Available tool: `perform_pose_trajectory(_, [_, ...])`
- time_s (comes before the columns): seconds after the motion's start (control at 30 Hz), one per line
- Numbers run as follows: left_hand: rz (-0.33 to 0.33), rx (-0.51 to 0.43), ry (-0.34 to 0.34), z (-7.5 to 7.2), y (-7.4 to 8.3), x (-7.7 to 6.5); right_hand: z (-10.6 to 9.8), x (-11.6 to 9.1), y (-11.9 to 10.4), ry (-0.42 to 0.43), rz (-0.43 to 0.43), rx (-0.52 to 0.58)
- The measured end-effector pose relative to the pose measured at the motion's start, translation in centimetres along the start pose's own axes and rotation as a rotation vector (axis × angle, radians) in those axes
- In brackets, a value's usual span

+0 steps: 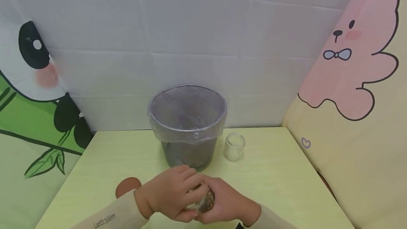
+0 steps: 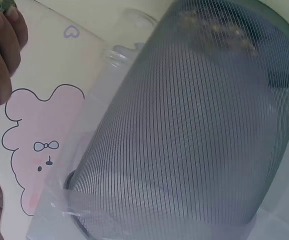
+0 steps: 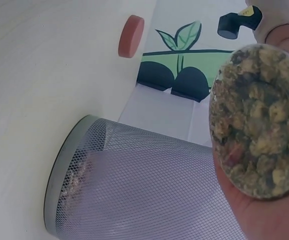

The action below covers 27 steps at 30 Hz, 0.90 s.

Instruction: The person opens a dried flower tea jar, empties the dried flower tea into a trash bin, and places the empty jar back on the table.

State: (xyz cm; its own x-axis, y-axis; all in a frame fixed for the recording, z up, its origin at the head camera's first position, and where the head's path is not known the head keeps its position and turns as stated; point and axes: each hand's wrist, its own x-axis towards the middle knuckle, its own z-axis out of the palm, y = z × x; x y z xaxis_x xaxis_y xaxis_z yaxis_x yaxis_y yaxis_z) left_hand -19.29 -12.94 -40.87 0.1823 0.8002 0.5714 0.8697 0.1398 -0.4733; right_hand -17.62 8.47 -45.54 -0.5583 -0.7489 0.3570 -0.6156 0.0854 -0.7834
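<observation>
Low in the head view, both hands hold a clear glass jar (image 1: pixel 208 201) packed with dried, brownish-green clumps. My right hand (image 1: pixel 230 200) grips the jar's body; in the right wrist view the jar's packed base (image 3: pixel 259 125) faces the camera. Curled fingers of my left hand (image 1: pixel 175 193) close around the jar's other end and largely hide it. Just beyond the hands stands a mesh waste bin (image 1: pixel 190 154) lined with a clear plastic bag (image 1: pixel 190 135). In the left wrist view, fingers and part of the jar show at the left edge.
Right of the bin stands a second clear glass jar (image 1: pixel 234 147). A round reddish-brown lid (image 1: pixel 128 186) lies by the left forearm. Through the bin's mesh, some brownish bits (image 3: pixel 74 182) show near its base. White sheeting (image 1: pixel 190 27) hangs behind the pale yellow table (image 1: pixel 273 172).
</observation>
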Motion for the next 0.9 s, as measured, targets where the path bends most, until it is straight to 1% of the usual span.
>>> perform_pose_trajectory(0.13, [-0.12,-0.049,0.049,0.7,0.4,0.0,0.1,-0.1,0.2,0.045,0.038,-0.003])
perform_pose_trajectory(0.2, [-0.194,-0.076,0.068,1.0,0.7,-0.1,0.2,-0.2,0.2,0.072,0.083,-0.004])
perform_pose_trajectory(0.23, [-0.244,-0.08,0.068,1.2,0.9,-0.1,0.2,-0.3,0.2,0.091,0.11,-0.014])
perform_pose_trajectory(0.27, [-0.308,-0.085,0.06,1.3,1.1,-0.1,0.3,-0.3,0.3,0.113,0.132,-0.041])
perform_pose_trajectory(0.3, [-0.382,-0.084,0.047,1.5,1.4,-0.1,0.4,-0.3,0.3,0.139,0.154,-0.072])
perform_pose_trajectory(0.37, [-0.556,-0.074,-0.001,1.7,1.9,0.1,0.5,-0.2,0.4,0.188,0.214,-0.132])
perform_pose_trajectory(0.43, [-0.728,-0.07,-0.076,1.7,2.4,0.5,0.6,-0.1,0.7,0.225,0.255,-0.189])
perform_pose_trajectory(0.47, [-0.801,-0.073,-0.112,1.6,2.7,0.7,0.7,-0.1,0.8,0.235,0.269,-0.206])
perform_pose_trajectory(0.53, [-0.899,-0.085,-0.181,1.5,3.0,1.1,0.7,-0.1,1.0,0.24,0.285,-0.22])
perform_pose_trajectory(0.57, [-0.925,-0.099,-0.205,1.3,3.1,1.2,0.7,-0.2,1.1,0.237,0.288,-0.216])
perform_pose_trajectory(0.6, [-0.936,-0.116,-0.224,1.2,3.1,1.3,0.6,-0.2,1.2,0.23,0.287,-0.207])
perform_pose_trajectory(0.63, [-0.928,-0.125,-0.233,1.0,3.1,1.3,0.5,-0.3,1.3,0.218,0.28,-0.19])
perform_pose_trajectory(0.67, [-0.905,-0.142,-0.229,0.8,3.0,1.3,0.4,-0.3,1.3,0.206,0.271,-0.17])
perform_pose_trajectory(0.7, [-0.868,-0.161,-0.218,0.7,2.8,1.2,0.3,-0.4,1.4,0.19,0.255,-0.14])
perform_pose_trajectory(0.77, [-0.748,-0.186,-0.185,0.3,2.4,1.1,-0.1,-0.4,1.4,0.151,0.21,-0.055])
perform_pose_trajectory(0.83, [-0.596,-0.196,-0.135,-0.1,2.0,1.1,-0.5,-0.5,1.4,0.096,0.143,0.06])
perform_pose_trajectory(0.9, [-0.447,-0.192,-0.087,-0.4,1.7,1.1,-1.0,-0.5,1.4,0.037,0.07,0.15])
